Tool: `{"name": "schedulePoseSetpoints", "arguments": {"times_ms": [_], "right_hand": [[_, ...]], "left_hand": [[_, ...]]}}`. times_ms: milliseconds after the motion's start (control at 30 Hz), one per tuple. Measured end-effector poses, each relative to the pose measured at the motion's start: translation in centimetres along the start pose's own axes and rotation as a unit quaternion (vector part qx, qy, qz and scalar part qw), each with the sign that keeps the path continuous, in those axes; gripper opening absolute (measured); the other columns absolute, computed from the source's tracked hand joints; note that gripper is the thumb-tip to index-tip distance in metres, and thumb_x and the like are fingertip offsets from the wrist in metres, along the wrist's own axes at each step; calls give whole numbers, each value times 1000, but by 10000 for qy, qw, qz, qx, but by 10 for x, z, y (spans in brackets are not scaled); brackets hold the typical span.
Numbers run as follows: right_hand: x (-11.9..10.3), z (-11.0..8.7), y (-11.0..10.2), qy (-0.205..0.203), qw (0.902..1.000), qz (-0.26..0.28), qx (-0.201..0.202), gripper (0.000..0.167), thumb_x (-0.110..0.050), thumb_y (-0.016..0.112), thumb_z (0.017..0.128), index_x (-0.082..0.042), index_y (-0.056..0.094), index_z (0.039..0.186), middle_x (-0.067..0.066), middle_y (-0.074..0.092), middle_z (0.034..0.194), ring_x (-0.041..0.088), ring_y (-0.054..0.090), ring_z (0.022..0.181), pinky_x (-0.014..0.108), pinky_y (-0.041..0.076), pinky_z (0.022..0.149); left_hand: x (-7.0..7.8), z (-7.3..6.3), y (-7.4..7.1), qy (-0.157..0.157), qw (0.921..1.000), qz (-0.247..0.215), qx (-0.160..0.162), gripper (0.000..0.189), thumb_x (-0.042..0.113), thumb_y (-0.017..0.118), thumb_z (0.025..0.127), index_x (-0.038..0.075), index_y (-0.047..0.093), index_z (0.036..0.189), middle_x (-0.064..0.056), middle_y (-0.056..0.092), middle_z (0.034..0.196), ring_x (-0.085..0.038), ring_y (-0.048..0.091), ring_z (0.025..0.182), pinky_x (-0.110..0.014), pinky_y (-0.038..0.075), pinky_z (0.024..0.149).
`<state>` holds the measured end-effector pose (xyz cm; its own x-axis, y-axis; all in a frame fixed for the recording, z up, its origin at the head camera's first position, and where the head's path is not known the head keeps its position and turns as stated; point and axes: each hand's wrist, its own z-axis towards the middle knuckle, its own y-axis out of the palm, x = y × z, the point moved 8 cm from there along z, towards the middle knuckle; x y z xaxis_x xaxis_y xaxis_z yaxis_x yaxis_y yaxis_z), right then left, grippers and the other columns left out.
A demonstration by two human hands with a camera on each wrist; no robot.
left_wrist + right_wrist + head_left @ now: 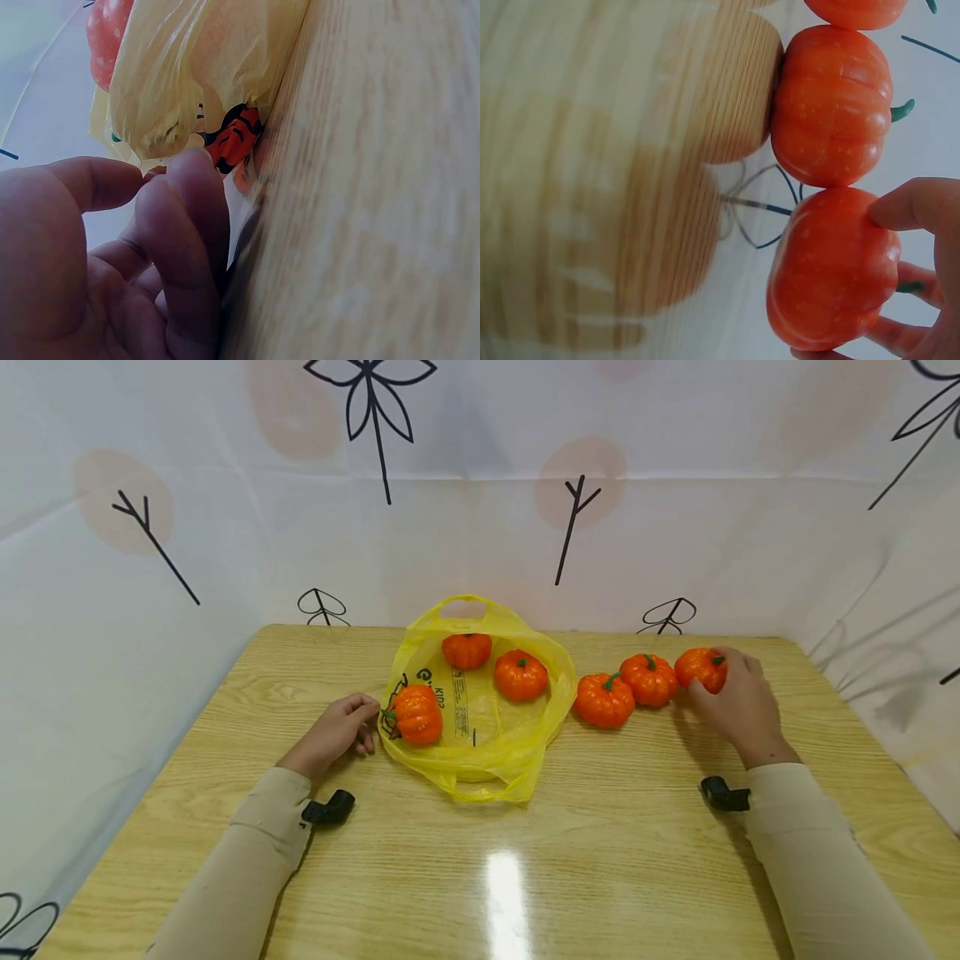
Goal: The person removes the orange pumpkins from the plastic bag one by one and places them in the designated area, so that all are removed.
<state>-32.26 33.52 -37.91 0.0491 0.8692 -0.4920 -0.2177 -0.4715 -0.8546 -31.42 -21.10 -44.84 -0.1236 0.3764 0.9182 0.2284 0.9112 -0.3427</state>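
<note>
A yellow plastic bag (517,756) lies spread on the table with its mouth up. Three small orange toy pumpkins with green stems sit in it: a left pumpkin (420,716), a back pumpkin (467,651) and a right pumpkin (521,676). At the bag's left edge, my left hand (337,731) pinches the plastic (161,127) between thumb and fingers. My right hand (738,706) grips the rightmost pumpkin (829,270) from its right side; a gap shows between it and the table in the right wrist view.
Beside the bag stand a near pumpkin (604,702) and a middle pumpkin (648,681), which lies against the held one. A patterned white cloth (480,543) hangs behind the wooden table (600,860). Black wrist mounts (330,810) sit on both cuffs.
</note>
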Motion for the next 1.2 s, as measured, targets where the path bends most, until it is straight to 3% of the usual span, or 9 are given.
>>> {"name": "schedulePoseSetpoints", "arguments": {"times_ms": [633, 1000, 1200], "right_hand": [[5, 2, 12, -101, 9984, -226, -504, 64, -23, 54, 97, 9, 30, 148, 45, 23, 147, 63, 38, 121, 76, 34, 101], [3, 2, 12, -129, 9982, -363, -466, 63, -23, 59, 96, 8, 34, 145, 44, 25, 147, 63, 39, 121, 75, 36, 100], [3, 0, 11, -87, 9986, -406, -321, 62, -24, 59, 95, 6, 37, 144, 41, 24, 149, 66, 31, 125, 77, 33, 99]], "left_hand": [[0, 0, 0, -10, 10000, 4, -4, 31, 32, 43, 108, 4, 55, 111, -7, 56, 84, -13, 58, 62, -23, 53, 57], [1, -2, 1, 5, 10000, -41, -40, 30, 34, 43, 108, 6, 55, 110, -7, 56, 84, -14, 58, 62, -25, 52, 56], [1, -2, 1, 1, 10000, -35, -49, 32, 35, 43, 108, 6, 55, 112, -7, 56, 87, -15, 58, 64, -25, 53, 57]]}}
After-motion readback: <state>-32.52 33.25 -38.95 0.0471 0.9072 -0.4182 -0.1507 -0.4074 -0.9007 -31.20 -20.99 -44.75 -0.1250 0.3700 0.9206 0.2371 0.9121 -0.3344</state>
